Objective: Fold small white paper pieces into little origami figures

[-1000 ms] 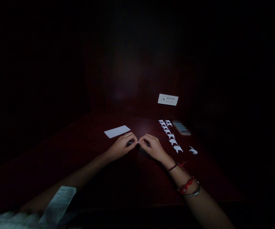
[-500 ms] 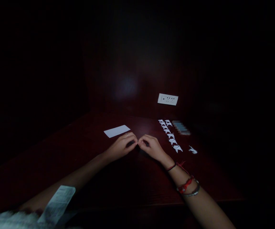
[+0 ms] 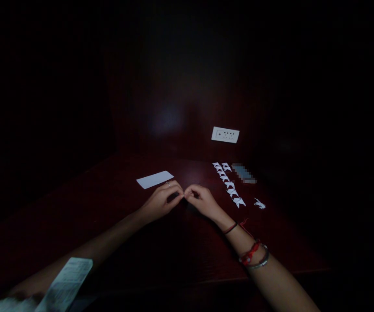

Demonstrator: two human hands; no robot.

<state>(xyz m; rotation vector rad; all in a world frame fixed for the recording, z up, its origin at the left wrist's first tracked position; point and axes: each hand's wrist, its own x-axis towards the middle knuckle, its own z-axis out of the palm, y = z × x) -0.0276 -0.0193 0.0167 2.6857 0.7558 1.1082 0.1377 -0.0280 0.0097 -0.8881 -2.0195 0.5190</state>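
Over the dark red table (image 3: 109,199), my left hand (image 3: 163,200) and my right hand (image 3: 204,203) meet fingertip to fingertip. Each has its thumb and fingers pinched closed. Whatever lies between the tips is too small and dark to make out. Just beyond my left hand is a flat white paper rectangle (image 3: 155,179). To the right of my right hand run rows of small folded white paper pieces (image 3: 230,185) with pointed ends. A loose crumpled-looking white paper bit (image 3: 260,203) rests farther right.
A blurred, flat bluish rectangle (image 3: 243,173) lies beside the paper rows. The wall behind carries a white socket plate (image 3: 225,134). A printed, pale translucent strip (image 3: 66,281) shows by my left forearm. Surroundings are very dark; the table's front edge (image 3: 226,281) is faintly visible.
The view has shifted slightly, so the paper, socket and hands all appear a little farther left. Both hands stay pinched together at the fingertips.
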